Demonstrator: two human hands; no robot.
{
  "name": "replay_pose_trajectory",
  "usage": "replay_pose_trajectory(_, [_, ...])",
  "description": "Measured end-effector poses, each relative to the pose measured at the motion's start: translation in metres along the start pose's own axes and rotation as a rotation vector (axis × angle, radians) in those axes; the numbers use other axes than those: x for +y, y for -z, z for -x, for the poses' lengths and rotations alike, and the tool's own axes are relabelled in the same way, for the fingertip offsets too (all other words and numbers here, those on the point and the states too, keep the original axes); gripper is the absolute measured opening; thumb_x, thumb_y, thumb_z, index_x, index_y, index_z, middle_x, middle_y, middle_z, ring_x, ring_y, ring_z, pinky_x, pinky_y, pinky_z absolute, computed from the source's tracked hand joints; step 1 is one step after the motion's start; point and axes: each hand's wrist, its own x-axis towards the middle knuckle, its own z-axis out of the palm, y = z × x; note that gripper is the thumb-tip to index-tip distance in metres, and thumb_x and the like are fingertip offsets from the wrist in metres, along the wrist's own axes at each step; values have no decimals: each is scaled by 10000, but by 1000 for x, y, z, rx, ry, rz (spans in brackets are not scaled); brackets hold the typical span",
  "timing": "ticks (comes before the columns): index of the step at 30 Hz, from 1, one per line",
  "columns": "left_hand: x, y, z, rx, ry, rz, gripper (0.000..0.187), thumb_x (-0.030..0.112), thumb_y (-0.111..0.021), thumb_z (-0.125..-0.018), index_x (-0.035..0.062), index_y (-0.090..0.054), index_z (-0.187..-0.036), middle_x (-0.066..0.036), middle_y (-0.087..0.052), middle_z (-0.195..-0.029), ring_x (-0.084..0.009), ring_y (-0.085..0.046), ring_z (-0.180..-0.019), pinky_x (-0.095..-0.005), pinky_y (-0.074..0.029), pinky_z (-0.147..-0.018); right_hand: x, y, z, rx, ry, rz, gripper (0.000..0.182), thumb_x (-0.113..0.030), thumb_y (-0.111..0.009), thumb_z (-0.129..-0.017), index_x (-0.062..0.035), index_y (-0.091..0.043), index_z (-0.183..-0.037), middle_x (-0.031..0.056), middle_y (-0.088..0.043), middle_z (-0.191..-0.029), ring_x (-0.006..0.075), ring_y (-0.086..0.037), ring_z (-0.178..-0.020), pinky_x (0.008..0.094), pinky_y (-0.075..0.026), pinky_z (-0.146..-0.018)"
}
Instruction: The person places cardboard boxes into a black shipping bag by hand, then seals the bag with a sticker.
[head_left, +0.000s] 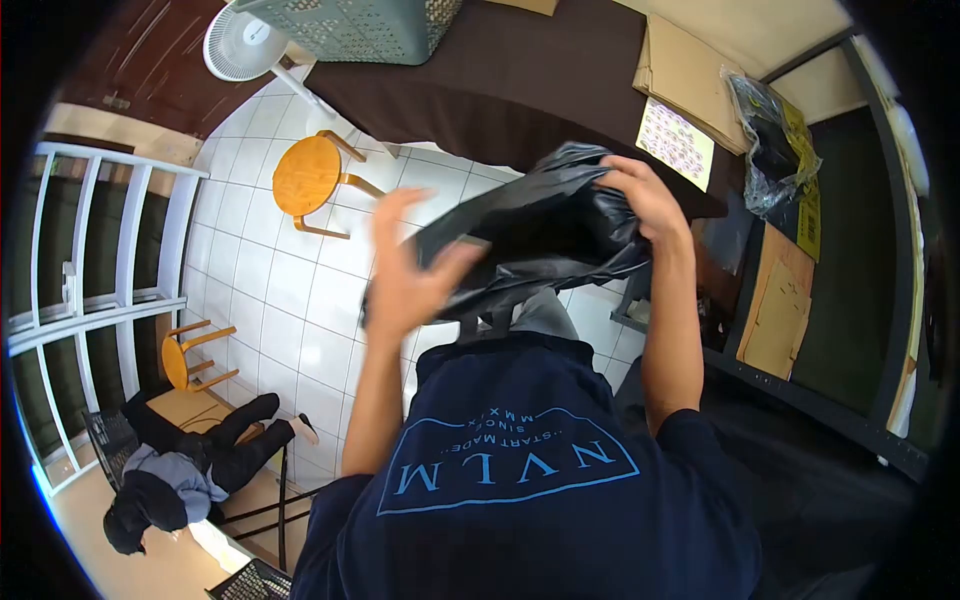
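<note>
In front of my body hangs a black plastic bag (470, 222), its mouth spread wide and facing up toward me. My right hand (648, 200) grips the bag's rim at the far right, thumb and fingers closed over the plastic. At the left side of the mouth is my left hand (405, 275), slightly blurred, with fingers and thumb stretched apart. It overlaps the bag's left edge in this view and holds nothing. The inside of the bag is dark.
Ahead stands a table with a dark brown cloth (500, 70), bearing a grey-green basket (365, 35), flattened cardboard (692, 75) and a sticker sheet (676, 143). A wooden stool (303, 175) and a white fan (243, 45) stand left. A person (185, 470) sits at lower left.
</note>
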Motion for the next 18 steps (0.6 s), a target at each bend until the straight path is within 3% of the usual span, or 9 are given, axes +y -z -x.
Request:
replay_pose_trajectory(1, [24,-17,-10,-148,7,-176,644,231,-823,-673,114,-520,-1229,-170,-404,-1328,-349,-405,-1233,-411,-337,-1026,-6,-13,-3,-101,39,2,34,-67,-583,-817,-44,-587,-842,-37,-580,-778,55,-532,-693,195,-417,-628])
replay_pose_trajectory(3, [8,-54,-16,-184,-56,-270,480,151,-769,-718,97,-581,-1156,-173,-542,-1194,-352,-527,-1106,-380,-419,-931,-15,-23,-2,-180,23,-38,18,-51,-592,-834,-43,-584,-820,-40,-572,-751,33,-511,-708,198,-415,-640])
replay_pose_trajectory(5, [-33,-59,-24,-438,158,130,305,52,-716,-758,39,-621,-1048,-125,-634,-832,-225,-595,-777,-321,-460,-745,-23,-20,-1,-356,192,66,60,-57,-620,-832,-52,-563,-814,-55,-536,-726,18,-465,-693,188,-377,-618])
replay_pose_trajectory(6, [-36,-49,-31,-409,149,149,159,13,-682,-769,-7,-639,-921,-58,-570,-637,-152,-514,-594,-268,-429,-594,-33,-13,8,-386,220,183,92,-85,-652,-839,-49,-568,-843,-62,-518,-724,17,-435,-686,191,-357,-616])
replay_pose_trajectory(9, [-46,-15,-61,-857,388,336,107,95,-654,-849,3,-683,-894,-3,-582,-642,-74,-511,-623,-261,-417,-578,-27,15,12,-403,207,313,163,-136,-697,-835,-19,-617,-914,-36,-549,-724,34,-478,-691,213,-392,-644])
replay_pose_trajectory(11, [-36,-9,-71,-922,471,290,187,182,-630,-896,8,-699,-900,34,-584,-685,-54,-495,-628,-222,-400,-591,-31,9,21,-88,346,418,191,-135,-712,-823,3,-629,-926,-1,-593,-735,63,-544,-730,216,-426,-679])
replay_pose_trajectory(13, [-37,-19,-74,-621,628,562,246,221,-612,-909,-8,-693,-944,24,-619,-737,-55,-522,-653,-211,-419,-625,-34,3,31,374,608,429,236,-130,-746,-797,14,-615,-930,56,-630,-841,127,-602,-783,259,-480,-696])
replay_pose_trajectory(15, [-30,-12,-78,-553,724,619,295,258,-599,-916,-22,-678,-968,9,-653,-800,-58,-571,-690,-209,-453,-657,-23,-10,31,899,788,278,370,-148,-771,-781,24,-566,-1036,111,-601,-1005,166,-606,-829,304,-509,-724])
replay_pose_trajectory(18, [-8,4,-85,-362,853,756,256,252,-615,-906,12,-677,-970,-23,-679,-861,-72,-619,-738,-219,-492,-709,4,-41,29,862,713,350,606,-96,-778,-764,53,-424,-1233,204,-530,-1188,234,-598,-987,329,-493,-864])
